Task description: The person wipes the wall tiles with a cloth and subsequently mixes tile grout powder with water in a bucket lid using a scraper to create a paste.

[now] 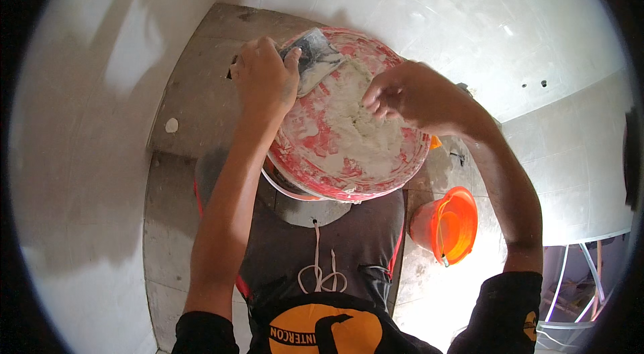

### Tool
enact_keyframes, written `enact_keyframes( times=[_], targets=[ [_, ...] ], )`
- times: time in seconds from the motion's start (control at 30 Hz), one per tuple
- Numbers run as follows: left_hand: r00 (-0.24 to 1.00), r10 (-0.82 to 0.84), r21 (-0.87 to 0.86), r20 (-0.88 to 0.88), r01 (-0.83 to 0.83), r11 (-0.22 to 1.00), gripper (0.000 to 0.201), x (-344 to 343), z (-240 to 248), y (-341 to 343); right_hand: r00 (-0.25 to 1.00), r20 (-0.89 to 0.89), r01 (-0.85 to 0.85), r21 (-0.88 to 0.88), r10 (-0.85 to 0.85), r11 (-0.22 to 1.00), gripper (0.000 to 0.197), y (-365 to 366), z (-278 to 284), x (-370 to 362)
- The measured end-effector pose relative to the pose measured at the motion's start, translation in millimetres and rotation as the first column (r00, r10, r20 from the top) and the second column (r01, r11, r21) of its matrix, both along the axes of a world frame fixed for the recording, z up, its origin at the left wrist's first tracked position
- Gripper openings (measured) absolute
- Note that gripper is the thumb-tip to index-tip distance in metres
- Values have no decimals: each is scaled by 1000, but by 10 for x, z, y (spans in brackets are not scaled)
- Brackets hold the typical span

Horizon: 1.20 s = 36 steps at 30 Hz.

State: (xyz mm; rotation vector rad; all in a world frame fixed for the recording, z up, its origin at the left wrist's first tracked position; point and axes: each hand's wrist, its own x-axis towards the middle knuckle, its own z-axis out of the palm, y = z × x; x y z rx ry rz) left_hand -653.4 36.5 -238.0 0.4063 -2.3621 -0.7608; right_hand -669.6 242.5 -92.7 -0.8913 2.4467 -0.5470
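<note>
Left of frame, the white wall (87,153) stood close beside you, its finish patchy and greyish in places, with a bare grey floor strip (194,92) running along its foot and a small pale blob lying on it.

Your left hand (265,76) was closed around the handle of a putty knife (314,59), its grey blade laid flat over the far rim of the pan. Holding it low and angled inward appeared to keep the blade over the mix, so that anything dropping from it would fall back in.

The round red mixing pan (402,166) sat at centre, raised in front of your torso just above your lap. What carried it could not be told; a second vessel's rim showed beneath its near edge. That height seemed chosen to bring the contents within easy reach of both hands. Its inner face was heavily smeared, and a mound of white putty (349,129) lay in the middle.

Your right hand (402,96) hovered over the putty, fingers drawn together and pointing down at the mound, in a narrow pinch; whether they held a bit of material I could not tell.

To the right, a small orange bucket (451,223) stood on the floor, near your right knee and apart from the pan.
</note>
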Motion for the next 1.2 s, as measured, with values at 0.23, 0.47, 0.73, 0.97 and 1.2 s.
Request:
enact_keyframes(
  times=[0.23,0.47,0.73,0.97,1.2],
  targets=[
    [999,-46,-33,-27,45,998,40,-126,-18,158,985,-164,39,-104,-56,994,21,580,169,-210],
    [988,25,5,154,-26,1000,61,0,-357,-412,626,35,778,-95,-779,621,18,3311,-622,-73],
    [981,-1,15,195,-2,1000,59,57,-178,-435,850,-130,506,477,-511,719,12,5515,-4200,911],
    [924,-291,232,247,235,944,55,-234,-431,-240,846,-382,527,491,-372,694,18,4750,-4611,1165],
    [853,-449,259,267,386,886,51,-149,-579,-35,609,-184,772,360,-771,524,22,3305,-4000,1383]
  ],
)
